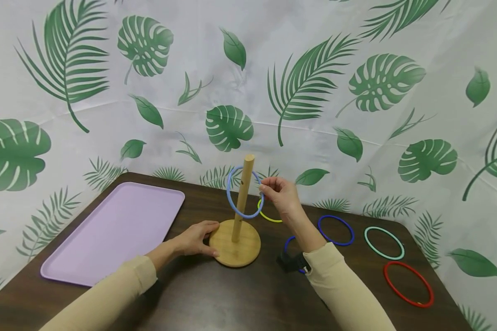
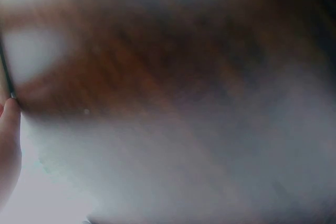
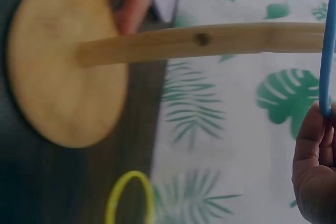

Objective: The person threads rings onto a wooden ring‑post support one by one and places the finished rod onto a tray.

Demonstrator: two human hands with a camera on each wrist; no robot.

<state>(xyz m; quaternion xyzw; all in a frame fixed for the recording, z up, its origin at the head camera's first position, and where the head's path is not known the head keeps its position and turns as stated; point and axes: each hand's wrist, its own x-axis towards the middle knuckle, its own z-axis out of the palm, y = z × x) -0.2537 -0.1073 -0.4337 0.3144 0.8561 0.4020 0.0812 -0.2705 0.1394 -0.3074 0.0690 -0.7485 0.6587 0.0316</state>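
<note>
A wooden ring-toss stand, with a round base (image 1: 232,255) and an upright post (image 1: 242,197), stands at mid-table in the head view. My left hand (image 1: 194,238) grips the left rim of the base, thumb in front and fingers behind. My right hand (image 1: 282,195) pinches a light blue ring (image 1: 228,193) by its right side. The ring is tilted up near the post's upper half; its top edge passes behind the post and its lower edge in front. In the right wrist view, fingertips hold the same ring (image 3: 327,51). The left wrist view is mostly blurred.
A lilac tray (image 1: 120,225) lies at the left. To the right lie a dark blue ring (image 1: 335,230), a mint ring (image 1: 384,242) and a red ring (image 1: 407,284). A yellow ring (image 1: 269,218) and another blue ring (image 1: 287,241) are partly hidden by my right arm. Leaf-patterned cloth hangs behind.
</note>
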